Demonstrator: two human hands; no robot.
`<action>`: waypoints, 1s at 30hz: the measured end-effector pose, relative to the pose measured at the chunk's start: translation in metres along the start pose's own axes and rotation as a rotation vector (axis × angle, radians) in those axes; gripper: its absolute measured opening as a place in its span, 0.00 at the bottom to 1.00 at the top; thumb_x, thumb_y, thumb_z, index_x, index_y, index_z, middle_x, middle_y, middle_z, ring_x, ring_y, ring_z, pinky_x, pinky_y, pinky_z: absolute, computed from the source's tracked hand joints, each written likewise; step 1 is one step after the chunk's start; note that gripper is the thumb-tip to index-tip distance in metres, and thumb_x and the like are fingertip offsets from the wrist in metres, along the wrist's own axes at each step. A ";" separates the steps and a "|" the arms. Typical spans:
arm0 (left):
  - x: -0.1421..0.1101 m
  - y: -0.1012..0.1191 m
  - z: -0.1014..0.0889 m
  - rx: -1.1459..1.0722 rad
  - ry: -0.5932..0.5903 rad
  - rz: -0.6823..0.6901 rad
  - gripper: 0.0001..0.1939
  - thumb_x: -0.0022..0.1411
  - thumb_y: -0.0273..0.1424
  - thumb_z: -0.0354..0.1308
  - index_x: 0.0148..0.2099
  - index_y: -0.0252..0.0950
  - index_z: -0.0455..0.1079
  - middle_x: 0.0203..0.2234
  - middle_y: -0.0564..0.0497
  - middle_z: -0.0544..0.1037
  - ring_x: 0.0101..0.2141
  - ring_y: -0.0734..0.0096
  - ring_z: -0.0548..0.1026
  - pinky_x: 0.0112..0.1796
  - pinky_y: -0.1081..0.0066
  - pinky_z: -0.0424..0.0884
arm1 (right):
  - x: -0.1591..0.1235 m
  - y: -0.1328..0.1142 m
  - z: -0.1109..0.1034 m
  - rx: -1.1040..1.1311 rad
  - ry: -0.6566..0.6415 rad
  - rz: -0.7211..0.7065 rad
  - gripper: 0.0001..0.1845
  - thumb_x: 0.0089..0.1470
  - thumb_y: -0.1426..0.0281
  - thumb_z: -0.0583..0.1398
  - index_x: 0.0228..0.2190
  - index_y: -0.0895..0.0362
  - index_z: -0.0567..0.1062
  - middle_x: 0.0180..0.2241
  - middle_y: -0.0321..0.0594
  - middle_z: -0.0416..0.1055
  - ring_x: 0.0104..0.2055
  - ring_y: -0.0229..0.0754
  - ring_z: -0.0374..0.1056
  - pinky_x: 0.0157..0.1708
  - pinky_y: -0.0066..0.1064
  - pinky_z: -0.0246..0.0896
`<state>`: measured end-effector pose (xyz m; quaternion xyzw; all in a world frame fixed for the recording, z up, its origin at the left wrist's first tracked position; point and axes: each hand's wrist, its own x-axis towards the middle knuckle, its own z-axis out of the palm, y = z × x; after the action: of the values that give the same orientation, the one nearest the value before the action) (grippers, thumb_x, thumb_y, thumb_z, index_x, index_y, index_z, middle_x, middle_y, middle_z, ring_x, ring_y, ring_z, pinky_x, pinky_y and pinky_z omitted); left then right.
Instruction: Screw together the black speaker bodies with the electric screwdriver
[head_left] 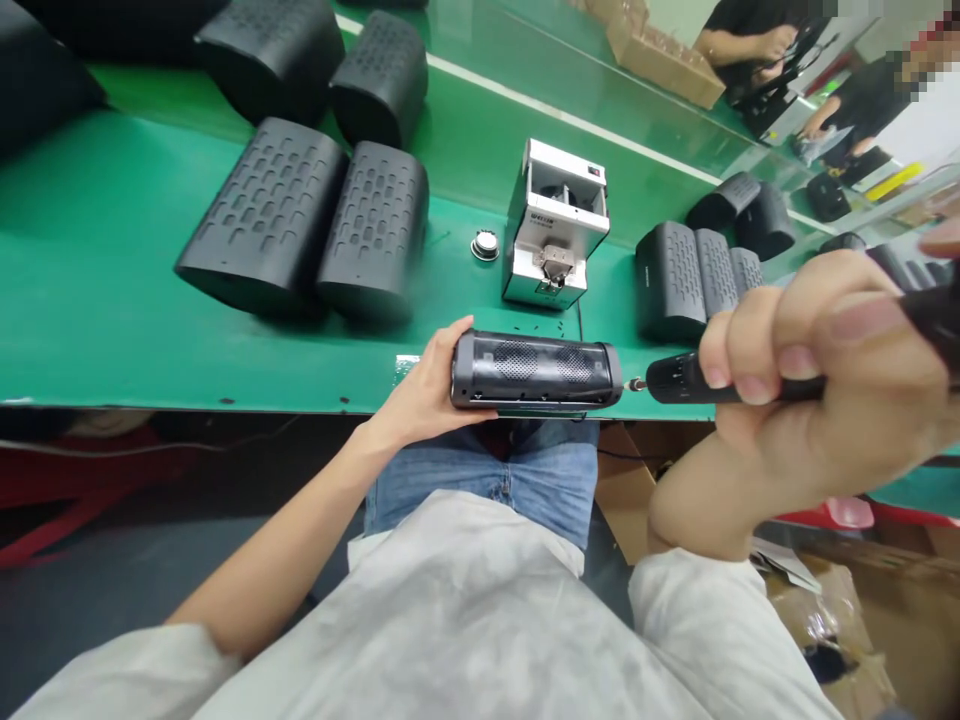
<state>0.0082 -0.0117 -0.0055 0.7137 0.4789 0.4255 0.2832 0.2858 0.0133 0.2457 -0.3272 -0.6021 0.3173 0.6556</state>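
Note:
A black, box-shaped device with two round perforated grilles (pixel 536 367) lies lengthwise at the front edge of the green bench. My left hand (pixel 429 388) grips its left end, thumb on the far side and fingers below. In my right hand (pixel 832 350) is a black electric screwdriver (pixel 679 380), held level with the fingers wrapped around its body. The bit points left and meets, or nearly meets, the device's right end; actual contact I cannot tell. Beyond the device stands a white and black screw feeder (pixel 557 225), with small dark screws scattered on the bench before it.
Black textured housings (pixel 270 215) stand at the left, and more housings (pixel 671 280) at the right. A small round metal dish (pixel 485 245) sits beside the feeder. Across the bench, a cardboard box (pixel 664 55) lies near other people's hands (pixel 776 45).

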 end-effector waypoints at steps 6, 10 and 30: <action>-0.004 -0.001 -0.005 0.111 -0.059 0.033 0.67 0.65 0.53 0.80 0.89 0.45 0.41 0.82 0.32 0.61 0.79 0.30 0.66 0.77 0.33 0.68 | -0.023 0.037 0.025 0.102 -0.122 0.025 0.19 0.62 0.65 0.77 0.44 0.45 0.72 0.24 0.24 0.68 0.17 0.36 0.60 0.16 0.33 0.58; -0.005 -0.010 -0.009 0.183 0.036 -0.014 0.65 0.63 0.59 0.78 0.88 0.61 0.43 0.79 0.46 0.67 0.72 0.32 0.77 0.70 0.27 0.77 | -0.025 0.072 0.013 0.244 -0.205 0.110 0.25 0.61 0.57 0.79 0.41 0.48 0.69 0.24 0.24 0.66 0.17 0.35 0.60 0.17 0.32 0.59; -0.001 -0.001 -0.010 0.165 -0.021 0.011 0.64 0.63 0.45 0.82 0.87 0.48 0.44 0.73 0.34 0.72 0.69 0.33 0.81 0.67 0.35 0.82 | 0.008 0.050 -0.005 0.424 -0.432 -0.044 0.19 0.71 0.62 0.72 0.56 0.47 0.72 0.24 0.21 0.69 0.15 0.32 0.58 0.15 0.25 0.60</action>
<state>-0.0012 -0.0124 -0.0023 0.7415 0.5055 0.3787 0.2263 0.2898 0.0485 0.2093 -0.0948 -0.6550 0.4839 0.5726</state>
